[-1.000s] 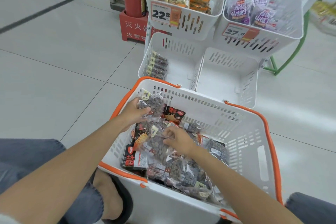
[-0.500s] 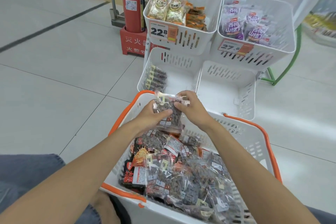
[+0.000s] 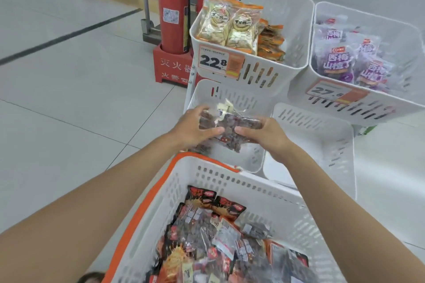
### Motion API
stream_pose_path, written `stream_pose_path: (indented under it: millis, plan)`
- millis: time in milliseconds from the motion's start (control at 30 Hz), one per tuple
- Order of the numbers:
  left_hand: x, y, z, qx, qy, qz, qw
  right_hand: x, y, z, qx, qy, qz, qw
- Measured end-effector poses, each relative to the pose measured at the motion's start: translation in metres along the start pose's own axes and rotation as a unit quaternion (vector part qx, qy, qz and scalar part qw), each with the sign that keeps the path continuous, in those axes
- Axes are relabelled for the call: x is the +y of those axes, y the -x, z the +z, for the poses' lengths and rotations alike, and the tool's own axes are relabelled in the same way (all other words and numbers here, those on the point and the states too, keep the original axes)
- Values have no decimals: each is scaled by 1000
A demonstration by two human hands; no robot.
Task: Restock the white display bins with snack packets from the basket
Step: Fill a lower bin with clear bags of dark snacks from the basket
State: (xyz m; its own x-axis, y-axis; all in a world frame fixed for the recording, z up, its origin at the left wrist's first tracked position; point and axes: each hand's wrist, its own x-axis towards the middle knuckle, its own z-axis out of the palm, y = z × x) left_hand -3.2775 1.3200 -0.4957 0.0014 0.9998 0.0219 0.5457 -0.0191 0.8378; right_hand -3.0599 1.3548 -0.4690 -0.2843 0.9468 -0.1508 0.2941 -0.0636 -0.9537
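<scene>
Now, nearest us sits the basket, orange-rimmed, with a heap of loose snack packets in it, so we judge the restocking far from finished. Just beyond the basket's far rim, both hands are over the lower left bin. The left hand grasps one end of a clear packet of dark pieces and the right hand grasps the other, thumbs on top and fingers curled beneath. The packet hangs above that bin, not yet resting in it.

Below the left hand we can make out a few dark packets already in the bin, toward the basket's left side. We should probably lower ours level, set it against those, and let go with both hands together so the slippery film does not slide askew. We should also keep its corners away from the slotted wall.

Beyond the basket's far right corner stands the lower right bin, which is not our target. Farther from the basket, the upper left bin holds gold packets and the upper right bin holds purple ones. These are different goods, so ours belongs low. Farthest off, beyond the basket's left side, stands a red fire extinguisher.
</scene>
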Motion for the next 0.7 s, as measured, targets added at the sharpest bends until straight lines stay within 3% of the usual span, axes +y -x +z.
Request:
stream_pose_path:
  millis: [133,367,500,700]
  plan:
    - [-57,-39,3,33,-154,-60,986,36,-51,0,175,130,-78,973]
    - [-120,-74,22,3,-59,-44,997,59,-139,27,264,131,-101,950]
    - [-128,-70,28,39,-2,0,999,64,-149,21,260,92,-96,957]
    - [-122,-69,30,78,-44,-7,996,94,-111,9,188,129,-81,970]
